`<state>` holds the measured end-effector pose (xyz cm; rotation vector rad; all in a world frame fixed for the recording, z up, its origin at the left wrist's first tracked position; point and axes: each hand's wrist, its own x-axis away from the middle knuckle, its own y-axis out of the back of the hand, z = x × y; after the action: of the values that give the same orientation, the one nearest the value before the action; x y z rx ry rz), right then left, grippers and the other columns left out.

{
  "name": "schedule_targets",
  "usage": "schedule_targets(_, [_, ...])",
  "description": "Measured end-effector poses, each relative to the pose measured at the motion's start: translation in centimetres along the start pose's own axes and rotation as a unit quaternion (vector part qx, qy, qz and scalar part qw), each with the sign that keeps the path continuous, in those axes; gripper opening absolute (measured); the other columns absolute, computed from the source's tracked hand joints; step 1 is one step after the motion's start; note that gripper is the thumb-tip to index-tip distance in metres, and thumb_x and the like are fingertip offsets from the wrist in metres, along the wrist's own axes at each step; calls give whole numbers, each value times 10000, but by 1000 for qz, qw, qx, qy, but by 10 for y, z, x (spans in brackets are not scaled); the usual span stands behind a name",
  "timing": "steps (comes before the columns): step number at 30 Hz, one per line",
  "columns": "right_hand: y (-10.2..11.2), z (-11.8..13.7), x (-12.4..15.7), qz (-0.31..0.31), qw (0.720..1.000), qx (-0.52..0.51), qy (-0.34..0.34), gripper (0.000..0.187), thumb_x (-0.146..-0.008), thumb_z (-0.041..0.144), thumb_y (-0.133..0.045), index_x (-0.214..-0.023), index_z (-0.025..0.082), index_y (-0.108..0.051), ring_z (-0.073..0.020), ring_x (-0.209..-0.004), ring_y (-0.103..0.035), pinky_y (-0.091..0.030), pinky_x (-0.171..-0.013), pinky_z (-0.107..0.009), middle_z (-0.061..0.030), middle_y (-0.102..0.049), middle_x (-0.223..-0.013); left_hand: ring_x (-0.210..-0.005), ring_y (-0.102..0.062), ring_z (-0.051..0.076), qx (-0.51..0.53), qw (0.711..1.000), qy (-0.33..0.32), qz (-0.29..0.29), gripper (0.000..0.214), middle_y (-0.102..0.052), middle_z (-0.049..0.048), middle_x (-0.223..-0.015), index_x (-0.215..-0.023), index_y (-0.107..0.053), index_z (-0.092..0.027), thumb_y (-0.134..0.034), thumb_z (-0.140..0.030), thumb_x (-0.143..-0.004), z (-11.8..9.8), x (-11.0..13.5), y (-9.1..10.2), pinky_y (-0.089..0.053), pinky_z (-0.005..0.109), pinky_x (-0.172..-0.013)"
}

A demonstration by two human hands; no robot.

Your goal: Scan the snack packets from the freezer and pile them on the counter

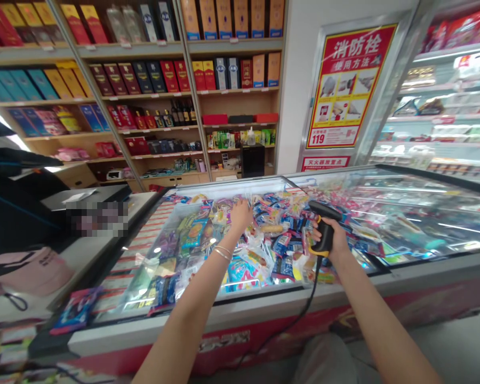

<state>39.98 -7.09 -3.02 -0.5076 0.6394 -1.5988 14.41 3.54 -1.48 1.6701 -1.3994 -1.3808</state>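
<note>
My right hand (338,240) is wrapping its fingers around the handle of a scanner (325,234), and I am holding it above the front part of the freezer (228,313). The scanner is showing a black body with a wide rounded head, and yellow trim is running along its handle and base. From its bottom, a black cable (312,293) is hanging down past the front of the freezer. My left hand (241,214), with bracelets (223,250) on its wrist, is hanging over many packets (282,245), blue or transparent; I cannot tell if its fingers are spreading or pinching something. Behind the freezer, shelves (240,92) are carrying boxes, and a red poster (352,88) is hanging beside them.
</note>
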Motion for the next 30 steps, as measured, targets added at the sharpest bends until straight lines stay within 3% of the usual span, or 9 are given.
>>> schedule_targets(3, [-19, -3, 3, 32, 999, 14, -10, 159, -659, 282, -642, -751, 189, -552, -67, -376, -413, -364, -313, -176, 30, -531, -596, -1202, -513, 289, -34, 995, 95, -17, 378, -567, 201, -1240, -1227, -511, -102, -461, -280, -898, 41, -11, 9, -407, 381, -990])
schedule_targets(7, [-57, -24, 11, 87, 995, 26, -38, 155, -682, 286, -643, -746, 187, -541, -64, -372, -405, -353, -314, -174, 29, -533, -597, -1258, -469, 356, -40, 978, 204, 16, 587, -503, 301, -1290, -1246, -465, -28, -638, -363, -795, 84, -15, 5, -412, 417, -985])
schedule_targets(11, [-99, -63, 20, 142, 983, 22, -116, 175, -709, 313, -639, -718, 195, -510, -71, -364, -412, -353, -321, -177, 40, -511, -548, -1125, -595, 306, -18, 981, 185, 64, 461, -631, 245, -1146, -1110, -582, -82, -706, -298, -723, 111, -15, 4, -467, 333, -892])
schedule_targets(15, [-135, -111, 23, 187, 969, 5, -163, 176, -705, 316, -641, -733, 184, -528, -61, -345, -410, -350, -317, -178, 46, -527, -562, -991, -660, 278, 7, 987, 146, 73, 333, -695, 187, -1027, -1005, -645, -130, -699, -245, -697, 142, -2, 20, -482, 297, -807])
schedule_targets(20, [-173, -169, 19, 243, 947, -17, -207, 208, -686, 339, -659, -730, 171, -544, -59, -347, -428, -362, -318, -180, 42, -547, -579, -1019, -647, 252, 41, 994, 105, 12, 318, -699, 139, -1054, -1089, -626, -158, -578, -316, -817, 184, 42, 47, -473, 297, -817])
schedule_targets(23, [-189, -193, 17, 257, 941, -22, -219, 227, -678, 358, -664, -722, 171, -544, -58, -335, -420, -354, -306, -178, 47, -543, -560, -974, -658, 223, 81, 990, 102, -46, 342, -711, 105, -1029, -1155, -607, -169, -511, -308, -858, 198, 64, 56, -476, 285, -804])
schedule_targets(26, [-196, -206, 18, 261, 941, -43, -211, 222, -683, 355, -659, -759, 174, -554, -54, -323, -405, -339, -290, -174, 54, -550, -564, -937, -661, 226, 159, 974, 119, -113, 332, -724, 70, -989, -1100, -638, -186, -583, -304, -795, 204, 73, 61, -479, 289, -797])
schedule_targets(30, [-195, -208, 21, 264, 942, -72, -195, 204, -713, 340, -643, -783, 181, -536, -53, -327, -407, -346, -286, -172, 52, -550, -581, -907, -656, 229, 196, 963, 132, -129, 228, -720, 48, -949, -929, -640, -191, -640, -279, -718, 205, 73, 64, -471, 300, -791])
